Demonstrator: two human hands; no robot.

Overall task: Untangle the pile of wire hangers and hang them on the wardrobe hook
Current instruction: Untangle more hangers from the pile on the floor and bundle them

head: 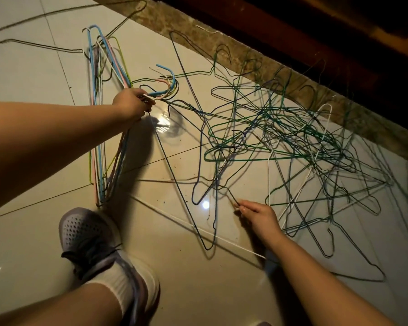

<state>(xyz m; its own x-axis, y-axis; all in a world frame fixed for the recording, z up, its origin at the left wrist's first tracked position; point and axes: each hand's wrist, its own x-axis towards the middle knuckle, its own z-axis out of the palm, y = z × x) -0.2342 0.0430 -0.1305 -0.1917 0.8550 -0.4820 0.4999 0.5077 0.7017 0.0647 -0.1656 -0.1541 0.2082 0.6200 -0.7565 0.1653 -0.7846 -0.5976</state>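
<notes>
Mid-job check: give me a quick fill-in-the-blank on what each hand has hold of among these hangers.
1. The left hand grips the sorted hangers just under their ____.
2. The right hand pinches just ____ thin dark wire.
3. The tangled pile lies to the ____ of the sorted hangers.

Missing words: hooks; one; right.

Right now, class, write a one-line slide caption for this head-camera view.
Left hand grips bundled pastel wire hangers; right hand pinches a dark wire from the tangled green-and-white hanger pile.
</notes>
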